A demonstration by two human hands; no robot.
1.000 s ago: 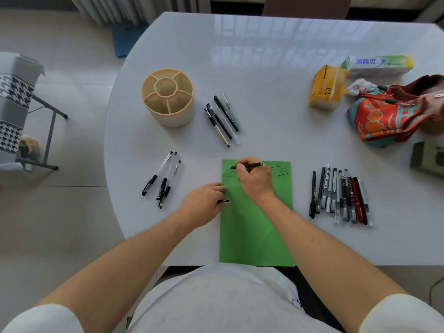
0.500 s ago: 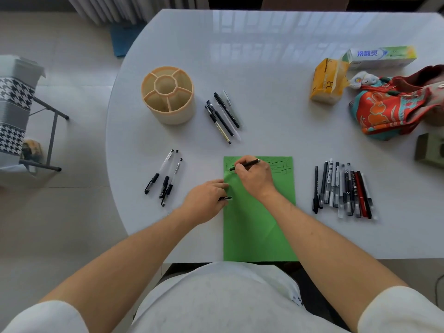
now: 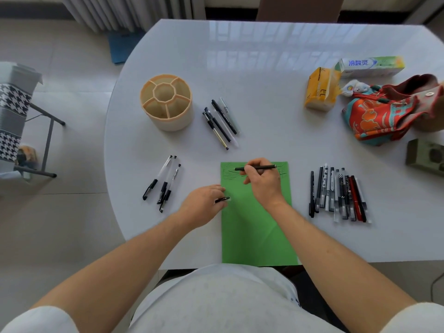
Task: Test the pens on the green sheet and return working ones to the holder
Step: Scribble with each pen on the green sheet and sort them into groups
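A green sheet (image 3: pixel 254 231) lies at the table's near edge, with black scribbles along its top. My right hand (image 3: pixel 263 182) grips a black pen (image 3: pixel 260 167), held level over those scribbles with its tip pointing left. At the sheet's left edge my left hand (image 3: pixel 204 203) pinches a black pen cap (image 3: pixel 222 199). The beige round holder (image 3: pixel 167 102) stands empty at the back left. Three clear pens (image 3: pixel 163 182) lie left of the sheet. Several pens (image 3: pixel 221 122) lie beside the holder. A row of several pens (image 3: pixel 338 195) lies right of the sheet.
At the back right of the white table (image 3: pixel 264 75) are a yellow tissue pack (image 3: pixel 320 88), a toothpaste box (image 3: pixel 371 66), a colourful bag (image 3: pixel 394 111) and a green box (image 3: pixel 425 156). A stool with a houndstooth cloth (image 3: pixel 12 121) stands on the floor to the left.
My right hand has shifted right along the top of the sheet and the pen now lies more level. The left hand has stayed at the sheet's left edge with the cap.
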